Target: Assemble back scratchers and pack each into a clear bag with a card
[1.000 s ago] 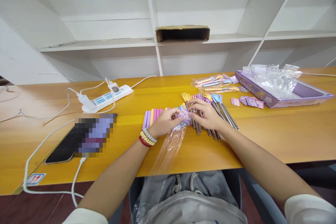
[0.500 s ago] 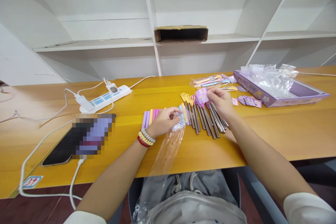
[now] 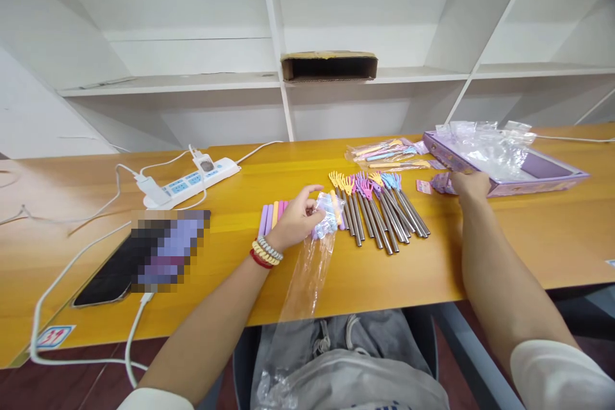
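Note:
My left hand [image 3: 294, 221] pinches the mouth of a long clear plastic bag [image 3: 312, 269] that hangs over the table's front edge; its index finger sticks out. Just right of it lies a row of metal picks [image 3: 384, 211] with pastel hand-shaped tops. Pastel sticks [image 3: 270, 216] lie partly hidden behind my left wrist. My right hand [image 3: 469, 184] is stretched far right, resting on a small pile of pink and purple cards [image 3: 438, 184] beside a purple box [image 3: 552, 180]. Its fingertips are hidden, so I cannot see whether they hold a card.
Filled clear packets [image 3: 384, 150] lie behind the picks. Crumpled clear wrap [image 3: 485, 141] fills the purple box. At the left are a white power strip [image 3: 192, 180] with cables and a phone [image 3: 139, 256] on a charging lead. White shelves with a cardboard box [image 3: 329, 67] stand behind the table [image 3: 552, 237].
My right hand lifted a small pink card away from the bag and carried it right to the card pile by the purple box. My left hand stayed on the bag.

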The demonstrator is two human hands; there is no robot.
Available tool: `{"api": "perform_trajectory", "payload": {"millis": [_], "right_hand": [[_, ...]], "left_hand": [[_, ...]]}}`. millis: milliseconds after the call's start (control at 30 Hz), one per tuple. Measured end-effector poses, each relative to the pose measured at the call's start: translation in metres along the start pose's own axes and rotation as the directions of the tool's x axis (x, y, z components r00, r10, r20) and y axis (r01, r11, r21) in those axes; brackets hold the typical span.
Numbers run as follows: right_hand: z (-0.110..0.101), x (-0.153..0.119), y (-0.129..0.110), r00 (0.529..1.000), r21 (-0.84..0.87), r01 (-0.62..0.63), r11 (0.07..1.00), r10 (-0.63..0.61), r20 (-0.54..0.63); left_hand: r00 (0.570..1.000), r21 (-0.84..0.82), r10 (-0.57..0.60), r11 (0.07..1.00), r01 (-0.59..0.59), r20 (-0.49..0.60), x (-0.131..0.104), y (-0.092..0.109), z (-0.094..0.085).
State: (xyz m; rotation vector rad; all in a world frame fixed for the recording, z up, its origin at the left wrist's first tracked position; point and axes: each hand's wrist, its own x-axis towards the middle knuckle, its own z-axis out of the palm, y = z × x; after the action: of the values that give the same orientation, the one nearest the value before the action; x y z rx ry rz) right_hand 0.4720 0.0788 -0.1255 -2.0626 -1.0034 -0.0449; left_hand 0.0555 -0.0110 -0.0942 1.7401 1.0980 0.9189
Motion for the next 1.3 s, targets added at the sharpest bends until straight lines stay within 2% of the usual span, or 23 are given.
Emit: {"api": "perform_trajectory", "payload": {"millis": [67,133,200,233,300,367,433,467,500,567,633,700,867,1067,1167,1300], "right_hand": [[0.001,-0.001,-0.004,0.996,-0.045,-0.083,0.996,0.082,-0.032],[0.003,-0.005,-0.015,0.996,-0.048,-0.082,0.996,0.080,-0.038],[0.004,-0.017,-0.035,1.000,0.021,0.028,0.999,-0.027,-0.013],[0.004,-0.026,-0.047,0.991,0.108,0.136,0.985,-0.136,0.001],[0.003,-0.053,-0.072,0.926,0.290,0.350,0.891,-0.375,0.034],[-0.002,-0.085,-0.095,0.784,0.401,0.537,0.742,-0.615,0.089],[-0.007,-0.116,-0.113,0.586,0.500,0.634,0.590,-0.788,0.187],[-0.008,-0.129,-0.119,0.497,0.556,0.640,0.530,-0.838,0.227],[-0.009,-0.141,-0.123,0.413,0.613,0.619,0.491,-0.867,0.278],[-0.008,-0.157,-0.126,0.294,0.714,0.512,0.478,-0.878,0.377],[-0.004,-0.166,-0.127,0.199,0.775,0.383,0.503,-0.864,0.462],[0.000,-0.170,-0.126,0.132,0.802,0.279,0.529,-0.848,0.513],[0.001,-0.174,-0.128,0.072,0.807,0.131,0.575,-0.818,0.571],[-0.003,-0.174,-0.130,0.000,0.800,0.155,0.579,-0.810,0.586],[-0.002,-0.175,-0.130,0.000,0.797,0.161,0.583,-0.807,0.591],[-0.002,-0.175,-0.131,0.048,0.791,0.203,0.577,-0.813,0.581]], "left_hand": [[1.000,0.001,0.001,1.000,-0.001,-0.001,0.000,-0.001,-0.001],[1.000,-0.006,0.004,1.000,-0.004,0.014,0.000,-0.002,0.000],[0.999,-0.017,0.023,1.000,-0.023,0.033,0.000,-0.003,0.000],[0.998,-0.021,0.039,0.999,-0.038,0.041,0.000,-0.003,0.001],[0.996,-0.017,0.069,0.998,-0.068,0.057,-0.001,-0.002,0.002],[0.993,0.005,0.087,0.996,-0.087,0.074,-0.001,-0.001,0.002],[0.992,0.031,0.094,0.995,-0.097,0.089,-0.002,0.001,0.002],[0.991,0.037,0.095,0.994,-0.098,0.095,-0.002,0.002,0.002],[0.990,0.037,0.095,0.994,-0.099,0.100,-0.002,0.002,0.003],[0.989,0.031,0.099,0.994,-0.103,0.108,-0.002,0.002,0.003],[0.988,0.033,0.107,0.993,-0.112,0.112,-0.002,0.002,0.003],[0.987,0.046,0.113,0.992,-0.119,0.114,-0.002,0.001,0.003],[0.987,0.038,0.119,0.992,-0.123,0.104,-0.001,0.001,0.003],[0.989,0.083,0.071,0.993,-0.082,0.126,0.002,0.000,0.002],[0.989,0.104,0.072,0.991,-0.085,0.126,0.002,-0.002,0.001],[0.991,0.058,0.064,0.996,-0.072,0.119,0.003,-0.002,0.001]]}}
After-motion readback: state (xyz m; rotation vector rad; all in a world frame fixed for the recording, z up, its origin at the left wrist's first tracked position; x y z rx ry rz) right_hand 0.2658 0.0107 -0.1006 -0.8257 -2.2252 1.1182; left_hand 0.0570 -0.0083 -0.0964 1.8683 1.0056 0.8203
